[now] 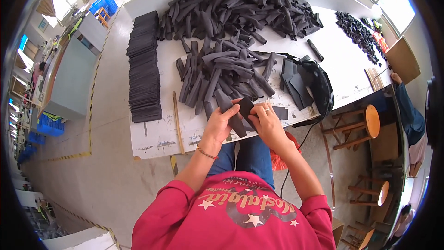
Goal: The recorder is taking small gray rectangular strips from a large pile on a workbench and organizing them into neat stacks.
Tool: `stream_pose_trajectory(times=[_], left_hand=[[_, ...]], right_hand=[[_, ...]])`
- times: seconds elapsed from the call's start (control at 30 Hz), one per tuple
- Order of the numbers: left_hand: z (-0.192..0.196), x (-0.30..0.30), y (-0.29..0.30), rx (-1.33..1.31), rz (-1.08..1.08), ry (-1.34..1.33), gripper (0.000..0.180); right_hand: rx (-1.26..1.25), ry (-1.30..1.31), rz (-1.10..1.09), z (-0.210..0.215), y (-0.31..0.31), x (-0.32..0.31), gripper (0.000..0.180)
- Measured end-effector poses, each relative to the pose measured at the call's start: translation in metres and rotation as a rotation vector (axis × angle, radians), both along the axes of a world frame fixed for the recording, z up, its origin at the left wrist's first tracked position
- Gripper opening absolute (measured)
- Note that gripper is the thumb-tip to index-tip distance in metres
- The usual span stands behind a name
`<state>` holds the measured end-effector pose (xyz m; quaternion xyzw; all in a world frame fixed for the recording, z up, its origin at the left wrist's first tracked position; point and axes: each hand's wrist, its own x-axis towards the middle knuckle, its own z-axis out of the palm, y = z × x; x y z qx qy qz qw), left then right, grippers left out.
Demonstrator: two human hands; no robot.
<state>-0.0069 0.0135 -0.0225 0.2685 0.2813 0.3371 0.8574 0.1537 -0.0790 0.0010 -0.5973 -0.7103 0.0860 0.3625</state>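
While both hands work at table edge (157, 146), left hand (221, 121) and right hand (266, 121) grip black piece (243, 108), possibly folded; rolls (217, 76) just beyond, bare strip beside stick (177, 119).

We're looking straight down from a single head-worn fisheye camera, close above the person's red-shirted chest at the bottom of the frame. The view faces forward and down onto the white tabletop (333, 51), which fills the upper middle. Both hands sit near centre, at arm's length. Straight edges bow toward the dark round rim, and the workshop floor curves off at left.
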Motion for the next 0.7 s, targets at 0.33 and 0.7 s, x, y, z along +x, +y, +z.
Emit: stream_pose_trajectory(times=[0.33,0.7], left_hand=[[-0.013,-0.003,0.004,-0.077,0.040,-0.108,0.038],[-0.023,-0.015,0.008,-0.004,0.032,-0.054,0.042]], right_hand=[[0.041,-0.135,-0.076,0.008,0.001,-0.003,0.038],[-0.086,0.159,-0.152,0.028,-0.023,0.018,0.045]])
